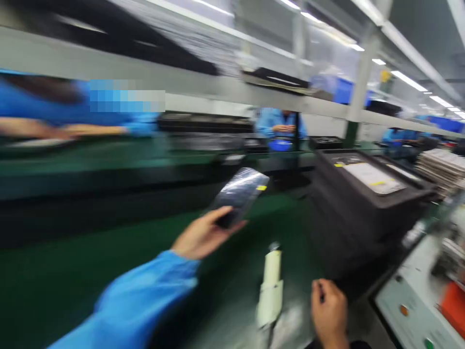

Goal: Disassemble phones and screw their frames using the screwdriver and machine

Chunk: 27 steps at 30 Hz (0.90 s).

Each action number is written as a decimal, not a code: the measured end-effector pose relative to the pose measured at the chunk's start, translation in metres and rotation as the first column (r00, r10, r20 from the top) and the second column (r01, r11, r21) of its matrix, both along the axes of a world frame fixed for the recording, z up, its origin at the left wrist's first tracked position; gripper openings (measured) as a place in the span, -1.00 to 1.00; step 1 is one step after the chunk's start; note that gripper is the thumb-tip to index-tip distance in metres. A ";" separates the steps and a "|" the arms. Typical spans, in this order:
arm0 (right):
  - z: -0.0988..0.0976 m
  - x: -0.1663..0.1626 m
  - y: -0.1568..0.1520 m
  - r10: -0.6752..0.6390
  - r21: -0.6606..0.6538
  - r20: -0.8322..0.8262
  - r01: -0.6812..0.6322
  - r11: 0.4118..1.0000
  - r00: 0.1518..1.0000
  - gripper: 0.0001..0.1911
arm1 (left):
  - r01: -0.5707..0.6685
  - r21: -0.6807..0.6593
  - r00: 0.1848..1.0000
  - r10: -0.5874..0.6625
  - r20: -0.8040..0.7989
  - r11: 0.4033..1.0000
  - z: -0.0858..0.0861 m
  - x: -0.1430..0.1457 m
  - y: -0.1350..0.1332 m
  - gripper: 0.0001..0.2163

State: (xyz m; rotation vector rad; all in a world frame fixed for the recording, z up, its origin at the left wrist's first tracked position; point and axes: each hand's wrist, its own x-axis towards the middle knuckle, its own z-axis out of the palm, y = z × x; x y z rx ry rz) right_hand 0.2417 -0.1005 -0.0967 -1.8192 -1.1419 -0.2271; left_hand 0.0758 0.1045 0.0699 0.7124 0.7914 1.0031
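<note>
Frame badly blurred. My left hand (203,235) pinches a dark glossy panel (240,194) by its near end, held above the green belt (72,276). Right hand (329,310), near right, looks curled; contents unclear. I'd keep the pinch at the edge, panel level.

Motion blur smears nearly everything. The glossy dark flat panel (240,194) in the left hand (201,237) shows no detail. The right hand (329,315) is cut by the bottom edge; whatever its fingers pinch is too small to tell.
</note>
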 end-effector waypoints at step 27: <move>0.079 -0.115 -0.013 0.574 0.103 -0.072 -0.566 0.818 0.816 -0.66 | 0.274 0.014 0.799 -0.236 0.553 0.962 -0.101 -0.064 -0.119 -0.32</move>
